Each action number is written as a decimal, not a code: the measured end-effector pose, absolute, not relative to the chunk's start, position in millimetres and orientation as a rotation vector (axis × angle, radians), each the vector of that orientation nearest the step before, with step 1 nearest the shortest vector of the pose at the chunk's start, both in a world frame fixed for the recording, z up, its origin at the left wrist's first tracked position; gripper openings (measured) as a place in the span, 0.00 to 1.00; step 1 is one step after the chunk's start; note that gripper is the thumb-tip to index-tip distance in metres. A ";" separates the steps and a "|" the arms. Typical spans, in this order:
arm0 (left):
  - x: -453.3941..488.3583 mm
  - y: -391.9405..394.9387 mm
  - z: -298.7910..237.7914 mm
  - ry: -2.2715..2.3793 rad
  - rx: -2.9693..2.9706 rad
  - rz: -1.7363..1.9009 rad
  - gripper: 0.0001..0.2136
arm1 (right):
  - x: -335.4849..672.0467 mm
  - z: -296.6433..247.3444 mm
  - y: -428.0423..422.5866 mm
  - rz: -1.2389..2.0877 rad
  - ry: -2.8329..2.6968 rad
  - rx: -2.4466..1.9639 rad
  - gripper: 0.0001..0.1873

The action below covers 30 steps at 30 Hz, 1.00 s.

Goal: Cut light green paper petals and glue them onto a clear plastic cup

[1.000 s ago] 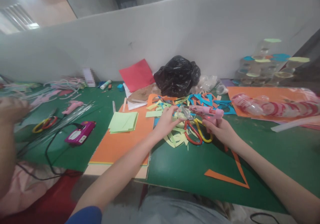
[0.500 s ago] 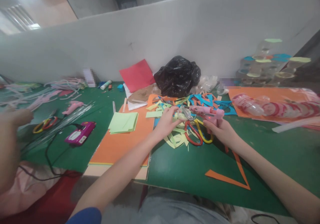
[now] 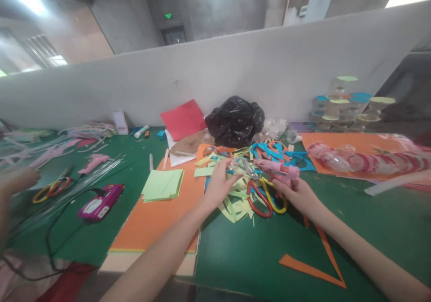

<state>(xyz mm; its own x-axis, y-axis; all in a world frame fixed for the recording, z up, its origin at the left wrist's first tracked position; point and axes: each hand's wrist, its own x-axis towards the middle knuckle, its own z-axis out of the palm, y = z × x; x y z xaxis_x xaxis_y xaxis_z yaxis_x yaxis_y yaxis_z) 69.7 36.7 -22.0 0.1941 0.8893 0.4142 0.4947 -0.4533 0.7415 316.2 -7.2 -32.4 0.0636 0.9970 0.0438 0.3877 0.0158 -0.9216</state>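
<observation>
Green matting [image 3: 387, 230] covers the surface, which is strewn with craft supplies. At the centre, the person's right hand [image 3: 296, 197] curls its fingers around the grip of a pink glue gun [image 3: 276, 169], which sits nearly level with its nozzle toward the left hand [image 3: 220, 186]. That hand's fingers are raised and slightly spread, their tips beside a small clear plastic piece [image 3: 244, 167]; whether they have hold of it cannot be told. Beneath both hands lies a heap of paper scraps [image 3: 235, 207] in pale green, blue and orange, with red-and-yellow-handled scissors [image 3: 266, 201] on it. To the left is an orange sheet [image 3: 158, 221] topped by a stack of pale green paper [image 3: 162, 185]. Farther back are a black plastic bag [image 3: 234, 122] and a red sheet [image 3: 183, 119]. Another person's hand [image 3: 16, 180] shows at the far left edge; a second pink glue gun [image 3: 93, 164] and a magenta box [image 3: 101, 203] lie to its right.
</observation>
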 end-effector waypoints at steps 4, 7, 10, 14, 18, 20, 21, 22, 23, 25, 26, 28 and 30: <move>70.3 35.9 -18.5 1.383 1.935 1.234 0.16 | 316.8 -33.2 -7.3 0.914 -1.459 -1.500 0.28; 70.7 35.4 -17.1 1.394 1.910 1.253 0.14 | 316.0 -30.9 -8.0 0.928 -1.456 -1.507 0.29; 70.8 35.6 -17.9 1.375 1.911 1.245 0.15 | 314.6 -28.4 -8.5 0.950 -1.447 -1.524 0.29; 70.7 35.8 -19.7 1.360 1.916 1.230 0.15 | 313.4 -26.6 -9.1 0.972 -1.445 -1.530 0.29; 70.8 35.5 -19.7 1.344 1.908 1.240 0.14 | 313.5 -25.5 -9.6 0.973 -1.434 -1.539 0.29; 70.9 35.5 -19.1 1.345 1.894 1.230 0.15 | 313.8 -25.2 -9.6 0.970 -1.438 -1.537 0.28; 71.0 35.5 -18.8 1.351 1.886 1.225 0.15 | 314.0 -25.2 -9.5 0.969 -1.442 -1.535 0.28; 71.0 35.5 -18.7 1.357 1.883 1.221 0.15 | 314.1 -25.4 -9.4 0.967 -1.444 -1.533 0.28; 71.0 35.6 -18.6 1.360 1.883 1.219 0.16 | 314.1 -25.6 -9.3 0.964 -1.445 -1.532 0.28; 70.7 35.7 -19.0 1.344 1.896 1.224 0.16 | 314.0 -26.2 -9.2 0.957 -1.440 -1.534 0.29; 70.4 35.7 -19.3 1.327 1.905 1.229 0.15 | 313.9 -26.4 -9.1 0.953 -1.435 -1.536 0.29; 69.8 35.5 -20.0 1.301 1.916 1.237 0.15 | 313.7 -26.3 -9.0 0.947 -1.433 -1.536 0.29; 69.4 34.8 -20.3 1.294 1.921 1.236 0.14 | 313.5 -25.5 -9.1 0.946 -1.443 -1.526 0.30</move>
<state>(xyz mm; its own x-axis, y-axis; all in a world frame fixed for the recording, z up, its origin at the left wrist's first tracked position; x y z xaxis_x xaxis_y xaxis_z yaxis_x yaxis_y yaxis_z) 69.4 34.8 -20.3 0.1314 0.9065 0.4012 0.4421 -0.4158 0.7948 313.5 -9.1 -25.5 0.0636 0.9979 0.0114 0.3869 -0.0141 -0.9220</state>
